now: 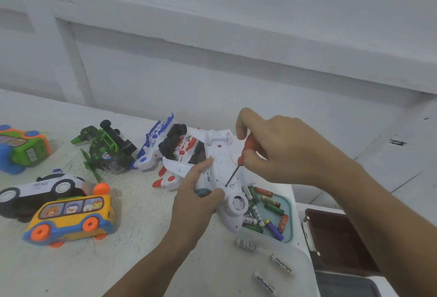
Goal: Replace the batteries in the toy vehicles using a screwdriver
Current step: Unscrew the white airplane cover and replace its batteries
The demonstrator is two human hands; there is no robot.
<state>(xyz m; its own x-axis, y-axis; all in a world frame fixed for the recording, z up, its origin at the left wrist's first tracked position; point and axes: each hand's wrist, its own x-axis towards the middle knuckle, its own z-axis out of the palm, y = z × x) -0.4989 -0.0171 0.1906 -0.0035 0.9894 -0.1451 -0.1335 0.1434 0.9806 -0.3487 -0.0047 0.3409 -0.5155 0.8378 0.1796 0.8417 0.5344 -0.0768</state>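
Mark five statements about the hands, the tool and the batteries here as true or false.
1. The right hand grips a red-handled screwdriver. True.
2. The screwdriver's tip rests on the yellow bus. False: it meets the underside of the white toy plane; the yellow bus lies apart, to the left.
3. The left hand holds the white toy plane. True.
4. The teal tray has no batteries in it. False: several batteries lie in it.
5. Loose white batteries lie on the table outside the tray. True.
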